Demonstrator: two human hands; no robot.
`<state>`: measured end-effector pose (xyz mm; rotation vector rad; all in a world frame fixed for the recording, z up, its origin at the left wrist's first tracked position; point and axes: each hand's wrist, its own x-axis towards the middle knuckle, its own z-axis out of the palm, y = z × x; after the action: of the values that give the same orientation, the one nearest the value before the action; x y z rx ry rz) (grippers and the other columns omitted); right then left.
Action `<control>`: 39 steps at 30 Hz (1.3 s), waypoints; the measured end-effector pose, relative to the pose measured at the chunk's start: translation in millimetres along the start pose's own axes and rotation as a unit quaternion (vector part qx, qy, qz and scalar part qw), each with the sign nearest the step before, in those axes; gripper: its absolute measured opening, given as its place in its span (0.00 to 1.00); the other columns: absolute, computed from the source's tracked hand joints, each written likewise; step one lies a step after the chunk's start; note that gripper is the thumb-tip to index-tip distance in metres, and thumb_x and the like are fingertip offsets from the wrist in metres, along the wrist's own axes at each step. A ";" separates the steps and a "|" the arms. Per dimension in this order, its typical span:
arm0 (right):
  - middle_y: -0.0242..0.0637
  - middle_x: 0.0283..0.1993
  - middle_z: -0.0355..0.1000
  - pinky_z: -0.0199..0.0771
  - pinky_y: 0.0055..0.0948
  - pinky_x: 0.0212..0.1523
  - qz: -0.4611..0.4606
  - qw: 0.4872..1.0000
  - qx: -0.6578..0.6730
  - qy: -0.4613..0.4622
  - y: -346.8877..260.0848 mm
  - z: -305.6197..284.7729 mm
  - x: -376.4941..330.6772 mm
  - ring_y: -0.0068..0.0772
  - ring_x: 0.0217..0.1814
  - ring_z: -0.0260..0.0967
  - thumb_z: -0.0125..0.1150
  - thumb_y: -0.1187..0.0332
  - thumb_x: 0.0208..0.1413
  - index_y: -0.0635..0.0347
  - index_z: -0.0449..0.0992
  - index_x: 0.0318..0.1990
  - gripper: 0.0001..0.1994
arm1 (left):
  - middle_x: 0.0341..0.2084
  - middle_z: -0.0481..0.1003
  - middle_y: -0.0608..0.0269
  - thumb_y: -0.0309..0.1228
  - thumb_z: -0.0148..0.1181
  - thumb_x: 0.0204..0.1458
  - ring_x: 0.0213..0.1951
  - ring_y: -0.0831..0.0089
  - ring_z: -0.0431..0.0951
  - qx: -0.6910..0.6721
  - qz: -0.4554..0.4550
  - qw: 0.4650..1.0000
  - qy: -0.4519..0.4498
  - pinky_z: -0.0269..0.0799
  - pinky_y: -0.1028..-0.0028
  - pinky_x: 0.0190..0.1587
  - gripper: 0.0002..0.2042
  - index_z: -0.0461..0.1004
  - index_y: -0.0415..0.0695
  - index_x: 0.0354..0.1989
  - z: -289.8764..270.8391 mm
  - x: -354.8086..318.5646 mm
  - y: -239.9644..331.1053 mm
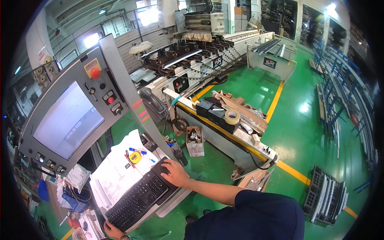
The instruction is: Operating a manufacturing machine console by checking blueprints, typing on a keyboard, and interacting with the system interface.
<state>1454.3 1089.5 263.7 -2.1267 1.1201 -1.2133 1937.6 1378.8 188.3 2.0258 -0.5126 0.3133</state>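
Note:
My right hand lies curled over a computer mouse on a dark mouse pad. The mouse is almost wholly covered, and a small red glow shows by the fingers. Beside the pad, to the left, is a black keyboard on a slanted shelf. My left hand touches the keyboard's near left corner, most of its fingers hidden. Paper drawings spread behind the keyboard, with a yellow tape measure and several pens on them. Above stands a control panel with a lit screen and a red emergency stop button.
A long machine with a white frame fills the back. Its near beam carries a roll of tape and black boxes. A cardboard box stands on the green floor. At right are blue racks and a black crate with metal profiles.

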 end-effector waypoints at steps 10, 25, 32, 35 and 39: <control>0.48 0.69 0.66 0.62 0.49 0.74 0.004 1.000 0.005 -0.001 0.7 -0.8 -0.3 0.55 0.74 0.63 0.70 0.59 0.63 0.57 0.75 0.63 0.24 | 0.48 0.84 0.49 0.44 0.60 0.71 0.50 0.58 0.83 0.012 0.003 1.000 -0.001 0.77 0.62 0.58 0.21 0.82 0.36 0.55 1.8 0.0 1.1; 0.48 0.69 0.66 0.61 0.49 0.74 0.001 1.000 0.002 0.002 3.3 -3.1 -0.8 0.55 0.74 0.62 0.69 0.58 0.63 0.58 0.75 0.63 0.24 | 0.49 0.84 0.49 0.45 0.60 0.70 0.50 0.58 0.82 -0.018 0.000 1.000 -0.018 0.76 0.63 0.58 0.22 0.82 0.35 0.54 4.5 -1.7 -2.9; 0.48 0.70 0.66 0.62 0.49 0.74 -0.005 1.000 0.008 0.010 -0.5 -2.7 3.0 0.55 0.73 0.63 0.69 0.59 0.63 0.58 0.75 0.63 0.24 | 0.48 0.84 0.49 0.45 0.61 0.70 0.50 0.58 0.83 -0.014 -0.003 1.000 -0.012 0.76 0.63 0.59 0.22 0.82 0.34 0.54 -0.4 -2.9 9.0; 0.48 0.70 0.66 0.62 0.49 0.74 0.000 1.000 0.021 0.016 -1.6 2.9 2.9 0.55 0.73 0.63 0.69 0.59 0.63 0.58 0.75 0.63 0.24 | 0.49 0.84 0.48 0.45 0.60 0.70 0.50 0.59 0.83 -0.002 0.010 1.000 -0.015 0.76 0.63 0.59 0.23 0.81 0.33 0.55 -5.3 6.9 -8.2; 0.49 0.70 0.67 0.65 0.49 0.73 0.003 0.999 0.020 0.045 6.3 -1.6 4.3 0.56 0.72 0.65 0.72 0.61 0.61 0.59 0.76 0.61 0.24 | 0.49 0.84 0.47 0.43 0.61 0.71 0.50 0.56 0.84 -0.001 0.047 0.998 0.028 0.77 0.62 0.58 0.21 0.82 0.33 0.54 0.3 -1.7 10.9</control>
<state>1451.5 1082.4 262.2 -2.0569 1.1297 -1.3300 1930.9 1374.3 195.8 1.9894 -0.5733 0.4263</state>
